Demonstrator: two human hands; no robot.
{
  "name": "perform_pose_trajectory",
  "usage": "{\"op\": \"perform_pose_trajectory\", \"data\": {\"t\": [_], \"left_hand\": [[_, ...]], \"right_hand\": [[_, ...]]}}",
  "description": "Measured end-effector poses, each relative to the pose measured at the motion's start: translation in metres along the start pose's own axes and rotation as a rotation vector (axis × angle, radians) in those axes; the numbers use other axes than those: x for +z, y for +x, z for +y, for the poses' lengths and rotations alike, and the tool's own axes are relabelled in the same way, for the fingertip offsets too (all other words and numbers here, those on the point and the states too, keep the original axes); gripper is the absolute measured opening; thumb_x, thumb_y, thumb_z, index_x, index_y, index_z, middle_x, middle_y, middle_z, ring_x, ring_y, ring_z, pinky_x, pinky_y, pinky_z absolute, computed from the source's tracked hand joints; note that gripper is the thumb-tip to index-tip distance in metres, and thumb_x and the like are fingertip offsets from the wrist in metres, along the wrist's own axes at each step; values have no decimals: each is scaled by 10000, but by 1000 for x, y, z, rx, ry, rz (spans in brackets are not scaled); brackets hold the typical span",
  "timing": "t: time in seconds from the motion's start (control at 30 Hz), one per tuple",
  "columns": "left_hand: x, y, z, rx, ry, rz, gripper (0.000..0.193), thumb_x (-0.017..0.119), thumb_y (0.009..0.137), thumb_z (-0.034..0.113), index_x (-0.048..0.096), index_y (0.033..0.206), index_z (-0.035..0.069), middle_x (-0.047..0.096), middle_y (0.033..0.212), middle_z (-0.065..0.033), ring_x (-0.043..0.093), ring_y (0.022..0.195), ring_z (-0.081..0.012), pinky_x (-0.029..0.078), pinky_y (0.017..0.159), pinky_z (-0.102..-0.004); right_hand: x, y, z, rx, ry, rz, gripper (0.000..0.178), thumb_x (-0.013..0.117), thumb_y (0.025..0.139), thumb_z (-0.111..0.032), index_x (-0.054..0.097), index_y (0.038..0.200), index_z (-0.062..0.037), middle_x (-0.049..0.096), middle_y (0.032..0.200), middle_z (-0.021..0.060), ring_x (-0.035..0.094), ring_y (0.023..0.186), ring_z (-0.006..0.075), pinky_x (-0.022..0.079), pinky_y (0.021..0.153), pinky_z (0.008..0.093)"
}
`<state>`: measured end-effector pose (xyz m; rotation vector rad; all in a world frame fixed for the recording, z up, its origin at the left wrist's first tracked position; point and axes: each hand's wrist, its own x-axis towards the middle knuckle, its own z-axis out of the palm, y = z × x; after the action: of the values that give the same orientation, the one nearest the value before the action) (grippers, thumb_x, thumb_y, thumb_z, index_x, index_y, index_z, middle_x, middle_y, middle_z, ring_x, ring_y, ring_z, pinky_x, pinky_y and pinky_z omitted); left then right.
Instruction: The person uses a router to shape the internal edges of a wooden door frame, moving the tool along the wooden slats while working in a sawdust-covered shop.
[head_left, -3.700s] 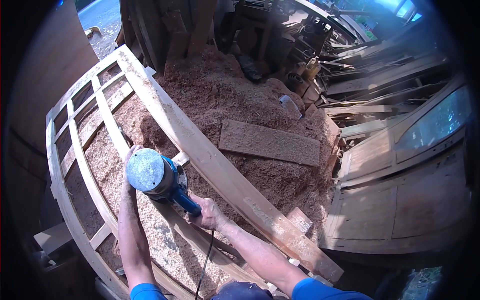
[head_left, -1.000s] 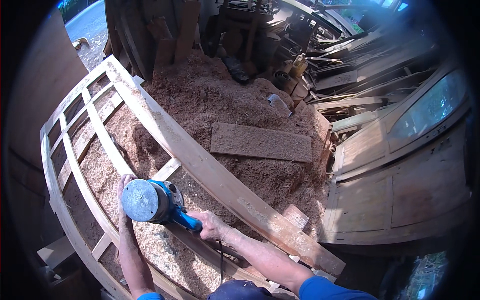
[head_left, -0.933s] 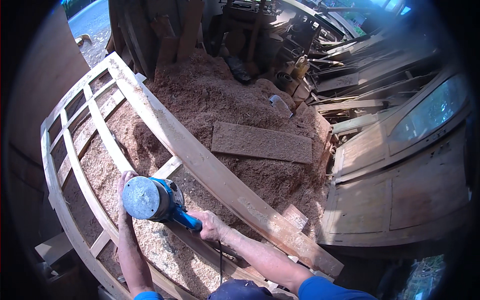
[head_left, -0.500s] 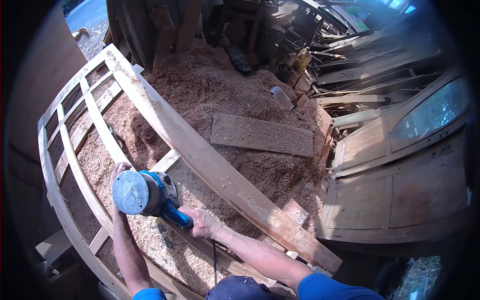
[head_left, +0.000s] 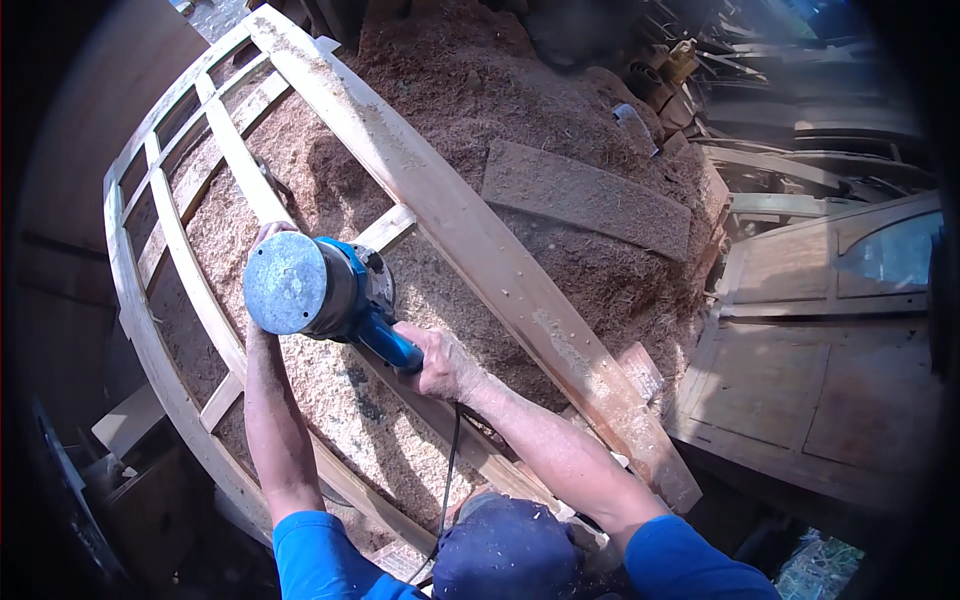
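A blue power router (head_left: 350, 290) with a round, flat grey metal top sits over the slats of a pale wooden frame (head_left: 470, 265). My right hand (head_left: 440, 362) is closed around its blue handle, with the forearm reaching in from the lower right. Behind the round metal top is my left hand (head_left: 272, 232); only some knuckles show past its upper edge, and it appears to hold the router's far left side. A black cord (head_left: 449, 480) hangs down from near the handle. The router's underside and bit are hidden.
Sawdust and shavings (head_left: 430, 130) heap under and beyond the frame. A loose board (head_left: 585, 198) lies on the heap. Panelled wooden doors (head_left: 790, 370) stand at right, below stacked timber (head_left: 800, 130). My dark blue cap (head_left: 508, 550) shows at the bottom edge.
The whole view has shifted, so the frame, heap and doors sit farther right and mostly higher. Both hands keep their hold on the router, which looks tilted slightly differently.
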<state>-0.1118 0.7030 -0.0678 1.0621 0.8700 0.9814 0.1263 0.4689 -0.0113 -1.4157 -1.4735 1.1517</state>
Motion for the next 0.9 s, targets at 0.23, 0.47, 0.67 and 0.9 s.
{"op": "perform_pose_trajectory", "data": {"t": [0.23,0.47,0.67,0.9], "left_hand": [[-3,9,-4,-12,-64,-4,287,461,1016,283,549,1186,69,598,1077,-51,574,966,-163,481,868,-325],[-9,14,-10,-16,-120,-1,321,460,1015,288,537,1240,72,603,1134,-62,581,1017,-177,486,903,-340],[-12,26,-25,-11,-205,9,354,459,1015,291,527,1286,75,608,1183,-71,587,1060,-189,491,933,-352],[-6,64,-59,-21,-387,-42,396,457,1014,296,515,1341,78,614,1240,-82,593,1110,-204,495,968,-367]], "right_hand": [[-5,4,-3,-9,-17,-2,388,659,663,-96,545,1034,-114,651,773,179,661,781,396,527,666,452],[-4,4,0,-23,-10,11,439,663,650,-86,544,1070,-126,656,779,176,663,789,397,534,673,453],[-21,8,2,3,-55,-5,352,674,706,-99,577,1044,-81,648,818,168,655,775,381,516,679,413],[-42,9,1,29,-53,40,319,662,719,-117,567,1022,-82,658,826,186,652,823,404,510,693,444]]}}
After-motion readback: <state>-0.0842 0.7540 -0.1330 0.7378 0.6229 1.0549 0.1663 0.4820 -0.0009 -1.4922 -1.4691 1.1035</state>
